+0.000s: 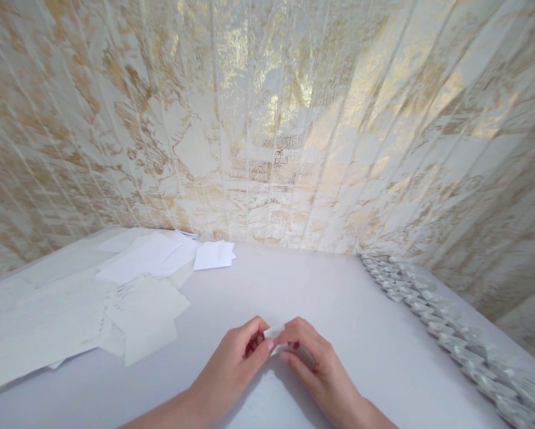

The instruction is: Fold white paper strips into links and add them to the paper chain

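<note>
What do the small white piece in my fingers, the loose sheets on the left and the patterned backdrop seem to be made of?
Small white piece: probably paper, matte; it looks thin, sharp-edged. Loose sheets: likely matte paper or thin card, from straight edges and thin overlaps. Patterned backdrop: fabric or wallpaper, unclear which; gold areas glint like metallic foil.

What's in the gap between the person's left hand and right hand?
A small white piece, seemingly paper, lies between the left hand and the right hand, pinched by both; the head view shows it.
</note>
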Demonstrator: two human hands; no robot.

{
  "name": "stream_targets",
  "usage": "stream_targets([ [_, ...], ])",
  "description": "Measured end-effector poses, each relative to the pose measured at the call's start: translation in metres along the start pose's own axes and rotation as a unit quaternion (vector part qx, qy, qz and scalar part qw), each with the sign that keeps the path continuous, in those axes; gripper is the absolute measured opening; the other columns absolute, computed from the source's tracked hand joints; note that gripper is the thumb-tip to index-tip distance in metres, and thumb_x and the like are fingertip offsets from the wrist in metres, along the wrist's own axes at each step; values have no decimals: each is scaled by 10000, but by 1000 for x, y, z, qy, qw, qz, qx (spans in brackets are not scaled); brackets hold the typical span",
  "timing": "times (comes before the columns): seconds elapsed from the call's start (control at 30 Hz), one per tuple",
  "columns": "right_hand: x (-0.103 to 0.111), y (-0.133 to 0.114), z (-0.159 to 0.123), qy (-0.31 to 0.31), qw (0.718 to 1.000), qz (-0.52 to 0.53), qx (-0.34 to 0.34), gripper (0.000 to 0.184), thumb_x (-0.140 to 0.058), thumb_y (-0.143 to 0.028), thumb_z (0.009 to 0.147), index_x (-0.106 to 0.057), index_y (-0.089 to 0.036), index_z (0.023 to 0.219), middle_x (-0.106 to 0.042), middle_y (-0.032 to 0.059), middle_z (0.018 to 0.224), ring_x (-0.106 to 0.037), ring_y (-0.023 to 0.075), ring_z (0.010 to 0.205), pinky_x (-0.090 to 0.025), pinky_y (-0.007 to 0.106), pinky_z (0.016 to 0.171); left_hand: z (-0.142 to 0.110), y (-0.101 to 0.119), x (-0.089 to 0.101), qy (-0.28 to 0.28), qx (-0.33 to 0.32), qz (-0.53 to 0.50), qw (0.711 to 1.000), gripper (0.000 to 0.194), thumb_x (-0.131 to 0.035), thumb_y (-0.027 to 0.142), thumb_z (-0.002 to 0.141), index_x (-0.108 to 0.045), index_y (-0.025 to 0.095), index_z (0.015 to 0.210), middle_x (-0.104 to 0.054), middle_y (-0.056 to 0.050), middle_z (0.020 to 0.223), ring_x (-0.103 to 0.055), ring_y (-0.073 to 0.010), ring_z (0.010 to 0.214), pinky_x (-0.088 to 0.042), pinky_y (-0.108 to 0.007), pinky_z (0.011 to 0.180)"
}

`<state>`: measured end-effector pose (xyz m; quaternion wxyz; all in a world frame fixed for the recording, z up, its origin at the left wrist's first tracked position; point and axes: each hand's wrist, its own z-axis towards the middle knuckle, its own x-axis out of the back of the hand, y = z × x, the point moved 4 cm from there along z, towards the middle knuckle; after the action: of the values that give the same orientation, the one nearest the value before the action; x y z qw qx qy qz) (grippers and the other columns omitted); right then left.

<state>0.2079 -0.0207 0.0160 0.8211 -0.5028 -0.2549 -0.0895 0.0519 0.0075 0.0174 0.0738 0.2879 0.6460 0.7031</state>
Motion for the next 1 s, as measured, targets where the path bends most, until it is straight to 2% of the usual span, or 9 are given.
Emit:
stream_targets([
  [0.2,0,-5,2,0,999,-22,26,149,-540,-108,923,-586,-248,901,-580,28,1018,-583,188,943,-457,280,823,-1,-3,-4,-13,-22,-1,1000,265,-462,416,941,-465,210,775,-401,74,666,-387,-128,627,-293,-236,586],
  [0.33,1,-5,2,-5,999,-21,29,168,-554,-93,915,-600,-252,887,-561,23,1033,-580,182,949,-456,270,817,-1,-2,-3,0,-20,15,1000,242,-464,382,937,-477,211,766,-416,72,659,-403,-128,622,-291,-236,585],
  [0.57,0,-2,2,-7,1000,0,25,116,-554,-176,954,-607,-243,875,-584,29,1002,-588,184,937,-458,283,822,2,-2,-2,2,-17,16,1000,229,-481,384,911,-475,212,759,-426,70,649,-412,-131,615,-297,-235,578],
  [0.7,0,-3,2,1,1000,7,19,123,-559,-224,957,-613,-235,847,-594,31,976,-592,186,909,-460,282,800,3,-4,0,2,-32,39,999,203,-485,353,917,-487,211,773,-436,71,649,-418,-130,614,-288,-237,583],
  [0.8,-1,-1,1,18,1000,11,1,130,-554,-211,947,-596,-226,825,-602,18,900,-588,177,853,-456,266,763,2,-2,0,-7,-48,34,998,249,-461,392,945,-500,206,784,-424,70,652,-403,-128,610,-286,-238,579],
  [0.9,-1,4,-2,57,997,17,-41,61,-568,-179,912,-575,-231,944,-609,-5,837,-584,163,779,-463,248,715,1,-1,-2,-24,-55,19,998,289,-462,438,955,-515,202,796,-420,71,647,-400,-125,611,-288,-237,576],
  [0.97,-1,7,-4,76,995,22,-57,213,-584,-157,885,-548,-236,1079,-619,-9,865,-590,158,776,-470,241,706,0,-2,-2,-25,-46,19,998,294,-483,449,951,-525,202,797,-423,74,631,-405,-123,601,-284,-239,569],
  [1.0,0,7,-4,79,995,21,-55,230,-587,-149,878,-547,-239,1086,-618,-11,870,-589,156,779,-469,240,708,-1,-3,-3,-24,-43,18,999,298,-485,456,954,-531,202,804,-425,76,617,-408,-122,593,-285,-241,567],
])
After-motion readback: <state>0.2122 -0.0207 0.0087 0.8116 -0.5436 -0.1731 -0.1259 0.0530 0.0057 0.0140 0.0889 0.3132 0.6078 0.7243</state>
